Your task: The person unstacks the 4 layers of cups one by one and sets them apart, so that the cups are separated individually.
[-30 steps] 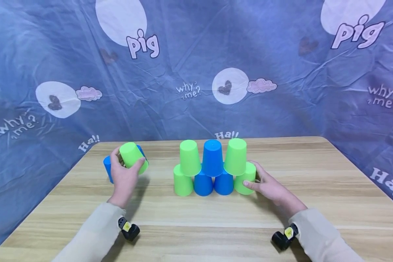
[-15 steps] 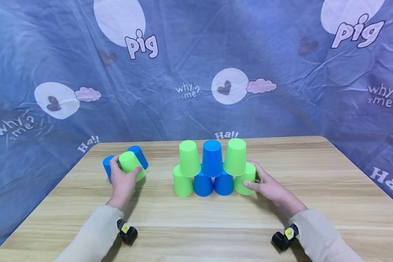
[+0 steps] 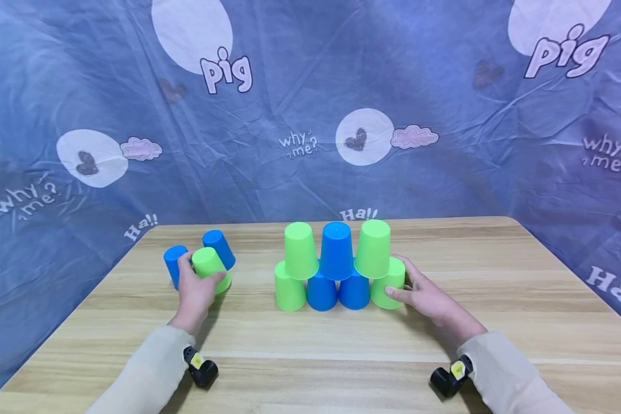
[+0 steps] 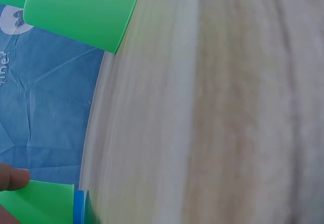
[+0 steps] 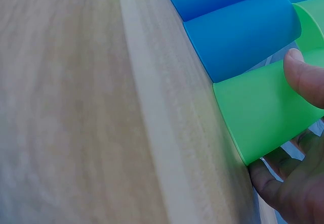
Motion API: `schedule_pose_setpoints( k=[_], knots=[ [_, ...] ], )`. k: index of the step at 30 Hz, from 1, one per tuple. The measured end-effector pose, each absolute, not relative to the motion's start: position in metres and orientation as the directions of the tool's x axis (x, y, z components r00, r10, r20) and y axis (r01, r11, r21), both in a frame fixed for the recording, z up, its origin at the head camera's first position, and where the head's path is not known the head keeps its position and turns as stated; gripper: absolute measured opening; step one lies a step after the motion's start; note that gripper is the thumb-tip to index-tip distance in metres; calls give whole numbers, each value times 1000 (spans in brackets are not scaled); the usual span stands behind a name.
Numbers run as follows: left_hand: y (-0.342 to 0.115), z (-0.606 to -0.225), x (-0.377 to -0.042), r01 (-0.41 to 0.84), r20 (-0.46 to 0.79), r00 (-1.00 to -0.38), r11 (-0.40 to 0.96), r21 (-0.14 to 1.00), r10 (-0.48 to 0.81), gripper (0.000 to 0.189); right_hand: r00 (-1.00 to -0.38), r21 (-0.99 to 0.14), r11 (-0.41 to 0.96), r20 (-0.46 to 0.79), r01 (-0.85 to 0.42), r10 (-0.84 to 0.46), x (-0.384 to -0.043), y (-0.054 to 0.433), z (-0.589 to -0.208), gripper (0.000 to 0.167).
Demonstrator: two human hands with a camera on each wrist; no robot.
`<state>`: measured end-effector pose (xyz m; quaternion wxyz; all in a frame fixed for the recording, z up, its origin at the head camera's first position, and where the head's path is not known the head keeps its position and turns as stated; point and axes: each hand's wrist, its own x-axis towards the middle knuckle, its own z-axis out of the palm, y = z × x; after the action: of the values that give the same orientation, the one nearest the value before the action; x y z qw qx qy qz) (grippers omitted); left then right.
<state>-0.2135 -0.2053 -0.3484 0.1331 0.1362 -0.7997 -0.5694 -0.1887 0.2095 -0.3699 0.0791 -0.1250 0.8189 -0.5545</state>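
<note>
On the left, my left hand (image 3: 194,296) grips an upside-down green cup (image 3: 208,262) low over the table, thumb on its near right side. The left wrist view shows part of this green cup (image 4: 40,201) with the thumb over it. Two blue cups flank it, one (image 3: 173,265) to the left and another (image 3: 219,248) behind. In the middle, several upside-down cups stand in two tiers, with a blue cup (image 3: 336,250) between two green ones on top. My right hand (image 3: 428,296) holds the lower tier's right-end green cup (image 5: 268,110) between thumb and fingers.
The wooden table (image 3: 310,368) runs back to a blue printed cloth (image 3: 269,178) hung behind it. The upper tier's left green cup (image 3: 300,253) and right green cup (image 3: 373,250) bridge the cups below. A small black camera sits on each wrist.
My left hand has lowered the green cup toward the table in front of the blue cups, bringing the rear blue cup into fuller view. The right hand and the tiered cups stay put.
</note>
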Motion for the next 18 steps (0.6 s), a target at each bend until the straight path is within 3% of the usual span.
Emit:
schedule_pose_setpoints(
  k=[18],
  knots=[
    [-211,-357,-216,-101,17,-934,310,945,-357,74,-957,-928,354,6,-113,-289,-189,210,-370,73]
  ],
)
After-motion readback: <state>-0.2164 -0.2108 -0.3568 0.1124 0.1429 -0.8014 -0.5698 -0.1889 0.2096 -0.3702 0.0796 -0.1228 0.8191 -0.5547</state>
